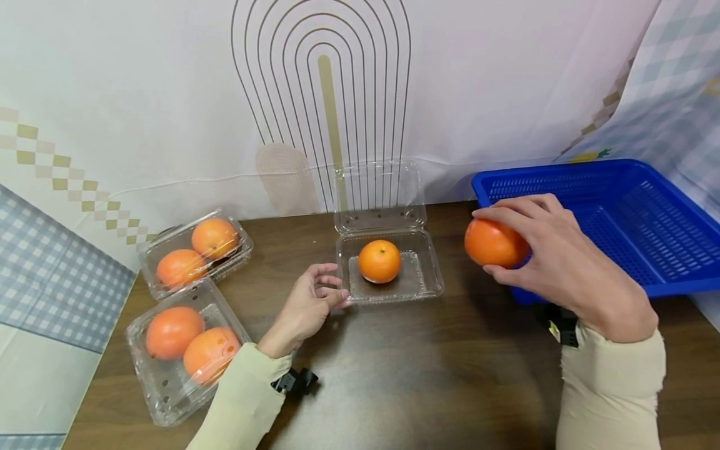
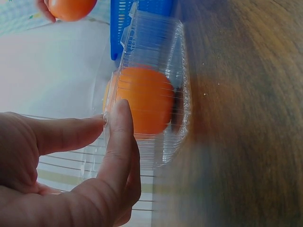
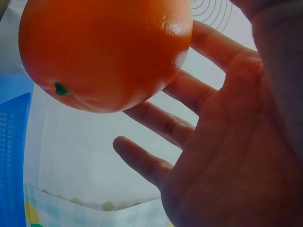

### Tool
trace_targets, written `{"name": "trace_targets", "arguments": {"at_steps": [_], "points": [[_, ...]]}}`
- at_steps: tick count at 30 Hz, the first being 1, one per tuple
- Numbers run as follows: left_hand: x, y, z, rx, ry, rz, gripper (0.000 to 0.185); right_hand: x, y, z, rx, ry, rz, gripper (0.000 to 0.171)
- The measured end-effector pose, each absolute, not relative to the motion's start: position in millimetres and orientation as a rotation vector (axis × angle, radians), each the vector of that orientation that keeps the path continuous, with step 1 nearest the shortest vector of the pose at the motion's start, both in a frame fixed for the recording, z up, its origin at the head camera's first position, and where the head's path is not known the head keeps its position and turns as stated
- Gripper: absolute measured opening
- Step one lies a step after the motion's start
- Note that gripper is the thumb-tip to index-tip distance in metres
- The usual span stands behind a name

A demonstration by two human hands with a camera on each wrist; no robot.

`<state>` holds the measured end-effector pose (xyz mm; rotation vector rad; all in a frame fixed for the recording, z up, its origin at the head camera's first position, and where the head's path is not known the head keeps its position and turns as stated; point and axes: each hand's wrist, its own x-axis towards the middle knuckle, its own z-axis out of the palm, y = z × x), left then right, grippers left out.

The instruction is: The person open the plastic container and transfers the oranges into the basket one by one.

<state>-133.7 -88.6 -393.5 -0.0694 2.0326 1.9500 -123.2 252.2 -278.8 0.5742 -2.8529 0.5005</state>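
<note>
Fruit (image 1: pixel 495 245) is clasped in the right hand (image 1: pixel 554 253), fingers curved around it; an open container (image 1: pixel 413 275) bearing another fruit (image 1: pixel 380 261) is pinched between fingers of the left hand (image 1: pixel 308 307).

Patterned white wall covering (image 1: pixel 478 94) behind a dark-brown, wood-grained table (image 1: pixel 405 387).
Thin dark nested arches (image 1: pixel 323 43) surround a narrow olive bar (image 1: pixel 332 119), a dusty-pink rounded shape (image 1: pixel 284 178) at their lower left; slanting beige-and-olive diamond bands (image 1: pixel 60 160) lie on both sides, and blue-and-white checked sections (image 1: pixel 67 281) fill the far left and right.
</note>
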Motion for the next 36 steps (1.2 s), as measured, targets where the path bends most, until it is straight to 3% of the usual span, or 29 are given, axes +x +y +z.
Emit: {"name": "trace_targets", "arguments": {"at_steps": [36], "points": [[-133, -89, -392, -0.070, 2.041, 1.938, 0.055, -121, 271, -279, 0.429, -2.931, 0.464, 0.070]]}}
